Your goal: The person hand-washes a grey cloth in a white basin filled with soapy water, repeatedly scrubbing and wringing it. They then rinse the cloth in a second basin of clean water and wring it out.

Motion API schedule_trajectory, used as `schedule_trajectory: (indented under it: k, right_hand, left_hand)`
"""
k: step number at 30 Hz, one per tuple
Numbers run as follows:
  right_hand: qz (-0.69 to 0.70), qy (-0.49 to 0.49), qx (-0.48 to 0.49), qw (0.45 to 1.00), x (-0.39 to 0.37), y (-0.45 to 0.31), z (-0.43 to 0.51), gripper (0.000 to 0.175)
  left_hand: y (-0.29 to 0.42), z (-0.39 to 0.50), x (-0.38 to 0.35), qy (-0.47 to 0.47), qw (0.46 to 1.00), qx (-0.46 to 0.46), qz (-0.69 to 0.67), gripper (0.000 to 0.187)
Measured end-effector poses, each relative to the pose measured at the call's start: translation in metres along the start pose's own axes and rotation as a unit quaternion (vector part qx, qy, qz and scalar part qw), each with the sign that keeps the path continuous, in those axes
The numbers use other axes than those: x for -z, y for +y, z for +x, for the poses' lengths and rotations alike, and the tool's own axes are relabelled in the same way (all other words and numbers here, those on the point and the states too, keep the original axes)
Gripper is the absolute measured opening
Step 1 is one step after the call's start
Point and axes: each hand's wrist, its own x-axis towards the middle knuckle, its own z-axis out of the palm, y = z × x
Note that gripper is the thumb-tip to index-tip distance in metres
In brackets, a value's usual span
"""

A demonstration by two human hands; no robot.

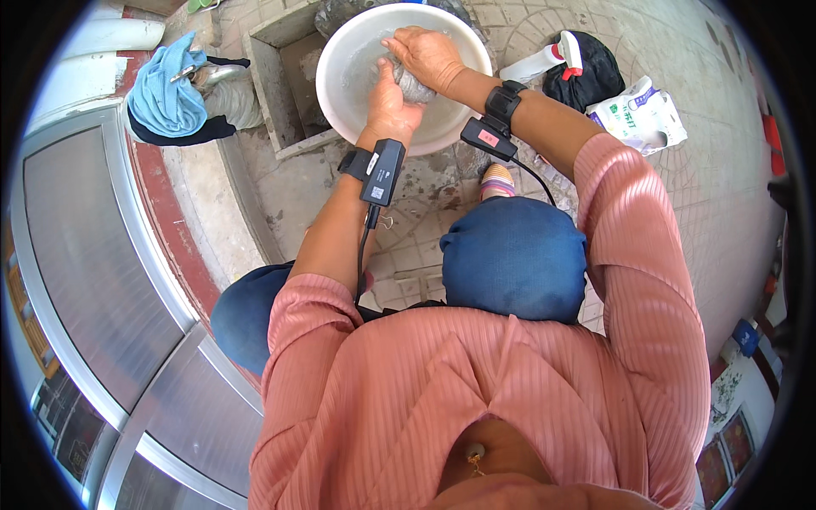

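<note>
A white plastic basin (331, 89) of cloudy water stands before me, with both of my hands over it. Between them is a wet, grey, bunched-up thing (413, 86), probably a cloth. My left hand (392, 105) cups it from the near left side, thumb pointing up. From above and the right, my right hand (428, 56) presses on it with bent fingers. My palms and fingers hide much of the bundle. A black device is strapped to each wrist.
Left of the basin is a concrete trough (268, 95), and beyond it a light blue cloth (169, 89) lies over other items. A white spray bottle (532, 64), a black plastic bag (586, 76) and a printed white package (644, 118) are at the right. A metal-framed door (127, 255) borders the left.
</note>
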Motion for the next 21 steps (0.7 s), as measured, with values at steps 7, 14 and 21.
schedule_trajectory:
  k: [7, 14, 21]
  right_hand:
    - [0.070, -0.057, 0.110, 0.990, 0.005, -0.010, -0.029, 0.036]
    - [0.169, -0.146, 0.088, 0.971, 0.014, 0.057, 0.011, 0.032]
    - [0.240, -0.252, -0.084, 0.934, 0.008, 0.053, 0.004, 0.057]
  left_hand:
    - [0.007, -0.012, -0.003, 0.012, 0.998, 0.015, 0.063, 0.044]
    - [0.048, -0.034, -0.021, -0.062, 0.945, -0.090, 0.309, 0.046]
    - [0.066, -0.019, 0.016, -0.116, 0.885, -0.103, 0.440, 0.047]
